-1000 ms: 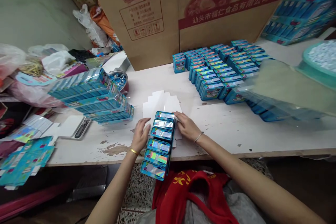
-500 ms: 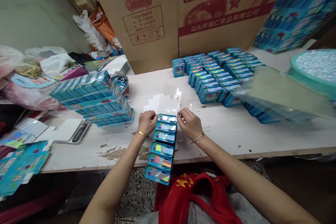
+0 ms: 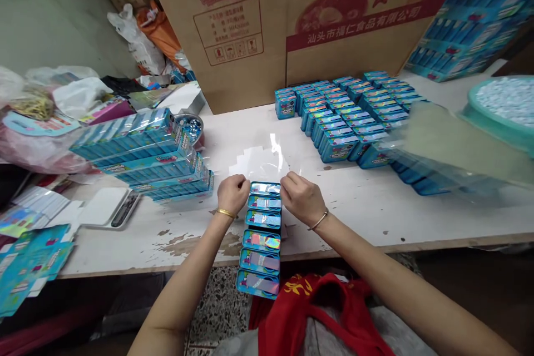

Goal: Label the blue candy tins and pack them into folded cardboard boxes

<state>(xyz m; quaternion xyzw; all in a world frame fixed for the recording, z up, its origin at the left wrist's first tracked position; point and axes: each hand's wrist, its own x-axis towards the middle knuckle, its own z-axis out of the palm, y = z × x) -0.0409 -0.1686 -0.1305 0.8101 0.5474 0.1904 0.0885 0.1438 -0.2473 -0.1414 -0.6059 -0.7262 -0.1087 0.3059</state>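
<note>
A row of several small blue tins (image 3: 261,241) stretches toward me, its near end past the table's front edge. At the row's far end, my left hand (image 3: 233,193) is closed in a pinch by the left corner. My right hand (image 3: 301,196) pinches at the opposite corner, a bracelet on its wrist. Between and beyond the hands lies a sheet of clear plastic film (image 3: 275,150) with bright glare; both pinches appear to be on its edge. Under the film, white paper pieces (image 3: 249,160) lie on the table. My fingertips are partly hidden.
Rows of blue tins (image 3: 337,147) stand at the right, near a translucent sheet (image 3: 450,139) and a green basin (image 3: 479,108) of white pieces. On the left are stacked wrapped packs (image 3: 146,147), a bowl (image 3: 193,129) and a scale (image 3: 112,208). A large carton (image 3: 246,83) blocks the back.
The near end of the tin row has swung slightly right, so the row lies straighter. The film's glare has shifted left. Both hands stay closed at the far corners.
</note>
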